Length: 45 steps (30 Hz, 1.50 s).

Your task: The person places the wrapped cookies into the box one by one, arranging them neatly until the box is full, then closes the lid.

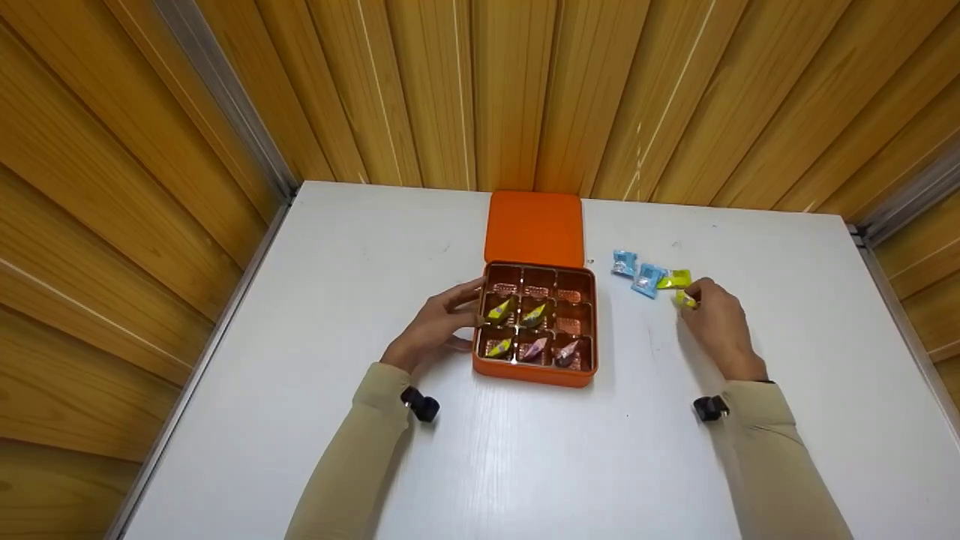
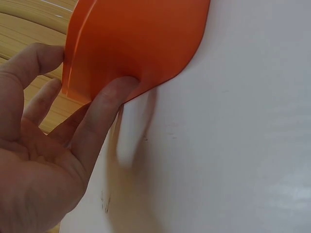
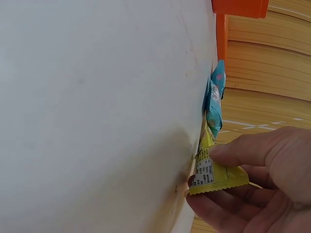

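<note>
Right hand (image 1: 716, 322) pinches one small yellow wrapped packet with a crimped edge (image 3: 221, 177) between thumb and fingers; packet sits at the hand's 10 o'clock (head view, 12 = wooden wall (image 1: 510, 90)). Key relation: square orange box with a brown nine-compartment insert (image 1: 525, 373) lies at about 9 o'clock from the packet, well apart, white table (image 1: 562, 465) between. Long axis can't be told, fingertips cover part; right wrist view shows the crimped edge facing roughly 6 o'clock.

Left hand (image 1: 435, 322) is the nearer one to the box: at its 9 o'clock side, fingers spread and touching the wall. Right hand is nearer the loose pieces: second yellow wrapped packet (image 1: 675, 279) just beside, 11 o'clock from the pinched one; two shiny blue wrapped packets (image 1: 646, 280) around 10 o'clock. Box holds three yellow-green packets (image 1: 501, 347) and two pink packets (image 1: 534, 349); flat orange lid (image 1: 534, 229) at its 12 o'clock.
</note>
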Tool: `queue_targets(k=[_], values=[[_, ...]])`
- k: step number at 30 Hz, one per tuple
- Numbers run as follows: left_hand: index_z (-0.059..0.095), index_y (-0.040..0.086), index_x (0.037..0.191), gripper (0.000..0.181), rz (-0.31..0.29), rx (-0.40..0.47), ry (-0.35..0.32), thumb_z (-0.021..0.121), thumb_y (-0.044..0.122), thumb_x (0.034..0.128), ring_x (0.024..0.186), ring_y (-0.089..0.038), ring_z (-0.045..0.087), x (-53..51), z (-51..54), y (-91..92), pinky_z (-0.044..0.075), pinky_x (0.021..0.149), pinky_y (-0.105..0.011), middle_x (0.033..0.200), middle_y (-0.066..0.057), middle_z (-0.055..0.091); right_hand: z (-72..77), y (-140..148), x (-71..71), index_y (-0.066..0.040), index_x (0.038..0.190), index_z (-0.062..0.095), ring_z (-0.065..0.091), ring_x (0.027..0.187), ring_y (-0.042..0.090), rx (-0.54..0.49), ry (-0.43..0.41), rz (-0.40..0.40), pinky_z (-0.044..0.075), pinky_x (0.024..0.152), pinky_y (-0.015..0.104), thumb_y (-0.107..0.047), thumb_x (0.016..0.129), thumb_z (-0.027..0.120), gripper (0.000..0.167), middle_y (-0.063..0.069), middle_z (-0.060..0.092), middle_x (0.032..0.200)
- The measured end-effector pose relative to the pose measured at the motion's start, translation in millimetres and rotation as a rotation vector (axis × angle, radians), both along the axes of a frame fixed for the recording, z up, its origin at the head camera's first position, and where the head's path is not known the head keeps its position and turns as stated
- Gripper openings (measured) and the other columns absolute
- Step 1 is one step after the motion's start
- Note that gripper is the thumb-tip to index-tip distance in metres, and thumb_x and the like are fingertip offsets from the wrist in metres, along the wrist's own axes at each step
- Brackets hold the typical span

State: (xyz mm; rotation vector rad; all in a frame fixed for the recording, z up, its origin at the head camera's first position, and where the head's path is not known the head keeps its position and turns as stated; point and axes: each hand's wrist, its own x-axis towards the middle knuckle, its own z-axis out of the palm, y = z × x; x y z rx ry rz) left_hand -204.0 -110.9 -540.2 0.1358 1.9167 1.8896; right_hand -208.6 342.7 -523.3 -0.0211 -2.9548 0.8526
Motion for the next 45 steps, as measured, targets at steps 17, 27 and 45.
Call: queue_targets(k=[17,27,45], values=[[0.048,0.03,0.162,0.075,0.001,0.015,0.001,0.072,0.004,0.0956,0.138,-0.03,0.057,-0.1,-1.0,-0.5,0.065,0.073,-0.046,0.16,-0.006,0.049,5.6,-3,0.6,0.014,0.126,0.057,0.059,0.113,0.047,-0.069,-0.051,0.025,0.05,0.097,0.058,0.0,0.103,0.064,0.028,0.034,0.061,0.125],[0.049,0.029,0.161,0.075,0.008,0.002,0.005,0.071,0.003,0.0948,0.137,-0.033,0.058,-0.9,-1.1,0.1,0.065,0.076,-0.048,0.16,-0.009,0.049,8.8,-5,0.8,0.012,0.122,0.059,0.06,0.113,0.049,-0.065,-0.006,0.062,0.05,0.096,0.059,0.002,0.1,0.067,0.025,0.034,0.063,0.122],[0.051,0.03,0.161,0.074,0.014,0.0,0.007,0.07,0.004,0.0944,0.135,-0.032,0.059,-1.5,-2.1,1.0,0.065,0.074,-0.046,0.159,-0.008,0.05,27.1,-23,2.9,0.007,0.125,0.061,0.06,0.117,0.047,-0.124,0.027,0.136,0.047,0.104,0.062,0.003,0.101,0.067,0.025,0.03,0.063,0.125]])
